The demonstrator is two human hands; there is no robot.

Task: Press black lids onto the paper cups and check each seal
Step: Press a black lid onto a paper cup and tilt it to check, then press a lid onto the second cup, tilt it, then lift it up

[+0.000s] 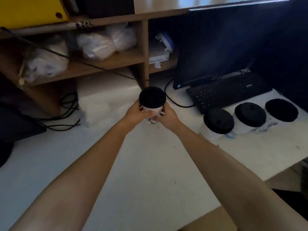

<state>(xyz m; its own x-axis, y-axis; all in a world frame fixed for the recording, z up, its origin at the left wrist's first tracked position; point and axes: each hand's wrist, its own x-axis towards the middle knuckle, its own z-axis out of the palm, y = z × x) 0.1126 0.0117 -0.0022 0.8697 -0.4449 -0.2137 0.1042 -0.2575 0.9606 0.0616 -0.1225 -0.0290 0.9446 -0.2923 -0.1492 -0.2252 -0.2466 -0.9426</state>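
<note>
Paper cup (152, 109), black lid (152, 97) on: clasped low on the wall between left hand (135, 115) and right hand (167, 116), fingers curled round, out over desk (150, 164). Long axis near upright; lid directly above both grips, equally near. Probably seal check pending.

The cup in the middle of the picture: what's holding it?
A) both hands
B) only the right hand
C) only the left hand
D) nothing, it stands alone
A: the left hand and right hand both wrap round the cup below its black lid.
</note>
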